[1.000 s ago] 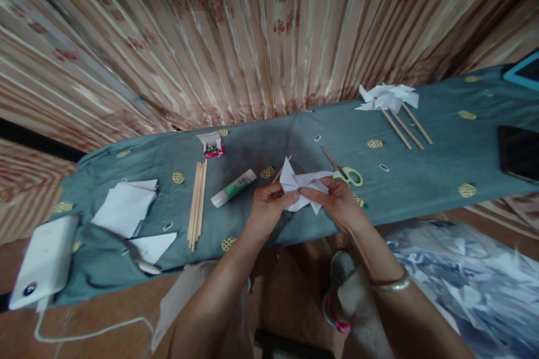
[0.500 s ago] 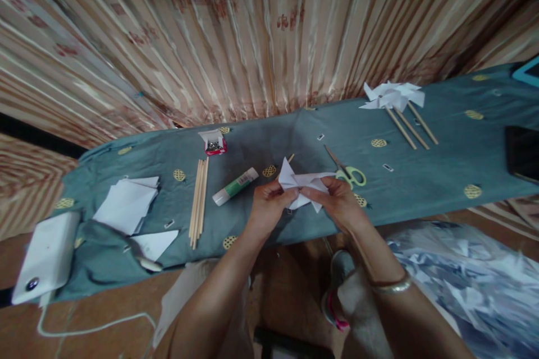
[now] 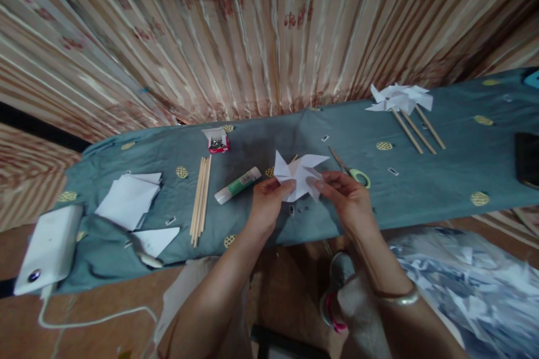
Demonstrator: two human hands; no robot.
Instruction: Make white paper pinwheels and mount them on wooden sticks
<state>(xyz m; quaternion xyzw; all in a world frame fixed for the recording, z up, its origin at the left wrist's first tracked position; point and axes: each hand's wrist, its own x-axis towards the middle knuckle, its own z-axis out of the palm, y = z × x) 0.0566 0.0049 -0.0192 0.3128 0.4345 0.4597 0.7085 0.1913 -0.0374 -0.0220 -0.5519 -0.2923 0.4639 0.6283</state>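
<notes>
Between my hands is a folded white paper pinwheel (image 3: 300, 174), its pointed blades spread out. My left hand (image 3: 269, 199) pinches its left side, thumb on top. On the opposite side, the thumb and fingers of my right hand (image 3: 347, 196) close on a blade's edge. The tip of a wooden stick (image 3: 295, 157) shows just behind the paper; the rest of it is hidden. Scissors with green handles (image 3: 359, 176) lie beyond my right hand, partly covered by it. A glue stick (image 3: 238, 185) lies to the left of my left hand.
Several wooden sticks (image 3: 200, 202) lie left of the glue, near a small red box of metal pins (image 3: 218, 141). White paper sheets (image 3: 128, 199) and a white device with a cable (image 3: 49, 249) are further left. Finished pinwheels on sticks (image 3: 402, 101) lie far right; a plastic bag (image 3: 471, 286) stands below.
The pinwheel has opened flatter and turned its blades toward me. My right hand has shifted slightly right, to the blade's edge. The view has moved a little.
</notes>
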